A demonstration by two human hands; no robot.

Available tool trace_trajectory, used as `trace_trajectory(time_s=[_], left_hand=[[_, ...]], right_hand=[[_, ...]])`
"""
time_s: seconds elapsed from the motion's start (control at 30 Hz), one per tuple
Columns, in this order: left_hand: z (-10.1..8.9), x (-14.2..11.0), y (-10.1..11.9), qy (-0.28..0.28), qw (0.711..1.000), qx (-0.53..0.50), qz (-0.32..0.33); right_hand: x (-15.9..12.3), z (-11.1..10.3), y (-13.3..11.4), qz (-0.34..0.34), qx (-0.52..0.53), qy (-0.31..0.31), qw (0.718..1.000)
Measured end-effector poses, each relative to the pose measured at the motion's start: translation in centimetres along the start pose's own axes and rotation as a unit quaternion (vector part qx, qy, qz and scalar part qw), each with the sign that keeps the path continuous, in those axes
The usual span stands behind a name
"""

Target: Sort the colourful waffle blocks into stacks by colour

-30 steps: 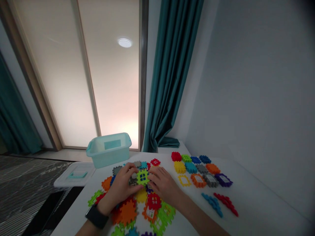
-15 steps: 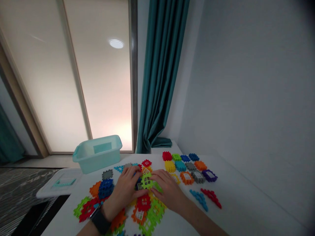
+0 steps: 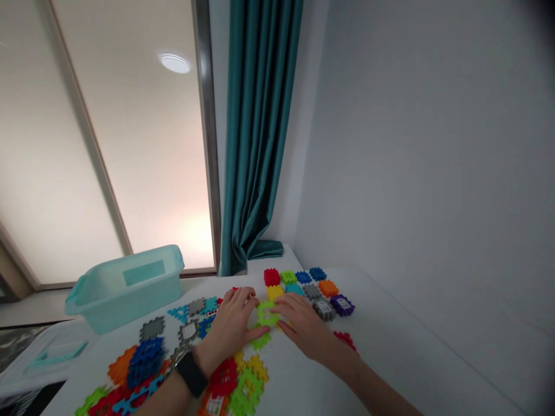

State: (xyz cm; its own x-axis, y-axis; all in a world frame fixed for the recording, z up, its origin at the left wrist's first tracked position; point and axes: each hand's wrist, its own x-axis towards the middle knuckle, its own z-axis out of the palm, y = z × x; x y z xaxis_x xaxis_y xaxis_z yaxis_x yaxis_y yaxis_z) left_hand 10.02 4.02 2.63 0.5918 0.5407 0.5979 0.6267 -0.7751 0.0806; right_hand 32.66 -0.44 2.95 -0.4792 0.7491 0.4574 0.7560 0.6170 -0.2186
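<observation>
Between my two hands is a lime-green square interlocking block (image 3: 266,314) with a window-like grid and notched edges. My left hand (image 3: 234,320), with a dark watch on the wrist, grips its left side between thumb and fingers. On its right side the fingertips of my right hand (image 3: 303,323) hold it. Another green block (image 3: 261,341) shows just below, partly hidden by the left thumb. Beyond the hands are small sorted stacks of blocks, among them red (image 3: 272,277), yellow (image 3: 274,292) and purple (image 3: 342,305).
A mixed pile lies near me on the left, with dark blue blocks (image 3: 146,361), a red block (image 3: 224,377) and green blocks (image 3: 247,393). A pale teal bin (image 3: 130,294) stands at the back left beside a clear lid (image 3: 56,358). A wall borders the table's right.
The view has swung to the right. Both hands have carried the green block away from the loose pile, towards the sorted stacks.
</observation>
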Motion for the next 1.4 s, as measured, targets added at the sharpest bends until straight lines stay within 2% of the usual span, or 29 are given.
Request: trace_trajectory(time_s=[0.17,0.3,0.53,0.77,1.0,1.4], left_hand=[[1.5,2.4,0.7,-0.013,1.000,-0.002,-0.006],[2.6,3.8,0.4,-0.026,0.999,-0.017,-0.028],[3.8,5.0,-0.3,-0.043,0.998,-0.018,-0.048],[4.1,5.5,-0.6,-0.080,0.995,-0.025,-0.051],[4.6,5.1,-1.9,-0.094,0.994,-0.028,-0.046],[4.9,5.1,-2.3,-0.075,0.996,-0.035,-0.044]], right_hand=[[-0.2,-1.2,2.7,0.017,0.000,0.001,1.000],[-0.3,-1.4,5.8,0.044,0.003,0.014,0.999],[0.3,-0.9,12.1,0.091,0.004,0.009,0.996],[2.3,0.7,16.3,0.121,0.004,-0.007,0.993],[3.5,2.3,18.1,0.164,0.005,-0.028,0.986],[3.4,3.1,18.7,0.190,0.015,-0.057,0.980]])
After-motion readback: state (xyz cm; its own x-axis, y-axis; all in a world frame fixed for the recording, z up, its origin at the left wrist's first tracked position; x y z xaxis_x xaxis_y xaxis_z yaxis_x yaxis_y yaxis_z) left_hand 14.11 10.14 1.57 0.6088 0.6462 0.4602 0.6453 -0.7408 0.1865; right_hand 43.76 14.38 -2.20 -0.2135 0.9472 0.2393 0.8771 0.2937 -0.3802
